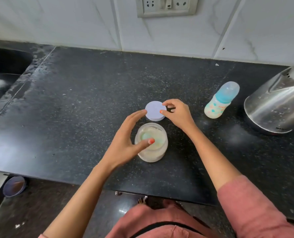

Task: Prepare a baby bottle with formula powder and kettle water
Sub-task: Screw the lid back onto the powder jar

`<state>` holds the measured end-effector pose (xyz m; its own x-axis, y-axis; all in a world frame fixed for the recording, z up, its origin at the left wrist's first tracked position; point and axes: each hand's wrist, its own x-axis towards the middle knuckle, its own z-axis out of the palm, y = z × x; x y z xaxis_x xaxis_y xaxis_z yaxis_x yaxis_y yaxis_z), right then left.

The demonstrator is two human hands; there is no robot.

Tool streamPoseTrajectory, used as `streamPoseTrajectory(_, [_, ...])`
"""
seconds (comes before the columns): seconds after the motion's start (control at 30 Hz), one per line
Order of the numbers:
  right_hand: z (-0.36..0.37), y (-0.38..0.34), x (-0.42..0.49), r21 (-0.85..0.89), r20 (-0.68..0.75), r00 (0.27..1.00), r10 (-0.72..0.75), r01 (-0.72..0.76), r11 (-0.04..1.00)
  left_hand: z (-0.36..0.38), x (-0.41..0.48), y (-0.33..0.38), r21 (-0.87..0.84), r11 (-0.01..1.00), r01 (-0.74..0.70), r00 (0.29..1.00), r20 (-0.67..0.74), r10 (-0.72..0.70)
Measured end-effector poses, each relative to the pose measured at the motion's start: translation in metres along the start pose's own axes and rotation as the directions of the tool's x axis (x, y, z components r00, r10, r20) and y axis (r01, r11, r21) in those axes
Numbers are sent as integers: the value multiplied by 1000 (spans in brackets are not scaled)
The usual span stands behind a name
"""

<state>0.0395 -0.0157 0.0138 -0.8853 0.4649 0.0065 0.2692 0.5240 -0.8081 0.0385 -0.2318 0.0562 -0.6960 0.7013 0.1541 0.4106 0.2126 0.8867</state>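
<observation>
Right of lid (154,109), bottle (220,102) (kettle (276,103) beyond).

- The bench (91,100) is seen in black, speckled with fine white and grey flecks.
- The lid (154,110) is coloured plain pale lilac.
- The jar (153,156) is clear, and cream powder (151,130) is seen inside.
- The baby bottle (220,102) is capped in translucent blue, collared in turquoise and printed with orange and teal marks on a milky body.
- The kettle (276,107) is finished in shiny silver.
- The wall tiles (74,23) are veined grey on white.
- The sleeve (254,212) is coloured dusty pink.
- The nails (151,141) are painted orange-red.
</observation>
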Motion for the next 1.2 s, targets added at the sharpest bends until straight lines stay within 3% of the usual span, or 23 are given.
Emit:
streamPoseTrajectory(0.1, [13, 0, 17, -208, 134, 991, -11, 39, 977, -2, -6, -21, -149, 984, 98, 990, 119, -80])
streamPoseTrajectory(0.23, [27, 5, 27, -441, 286, 957, 55, 81, 894, 3, -7, -34, -225, 961, 161, 961, 259, -100])
streamPoseTrajectory(0.43, [32, 3, 34, -544, 284, 959, 14, 150, 825, 12, -6, -42, -214, 968, 134, 953, 295, -66])
streamPoseTrajectory(0.7, [25, -11, 33, -486, 292, 954, 69, 86, 870, 17, -5, -49, -159, 984, 85, 980, 192, -53])
streamPoseTrajectory(0.83, [1, -34, 26, -336, 252, 966, 54, 35, 941, 17, -5, -49, -173, 983, 70, 985, 170, -40])
streamPoseTrajectory(1.2, [-58, -104, -46, -275, 375, 927, -21, 133, 952, 19, -7, -50, -213, 975, 66, 988, 148, -34])
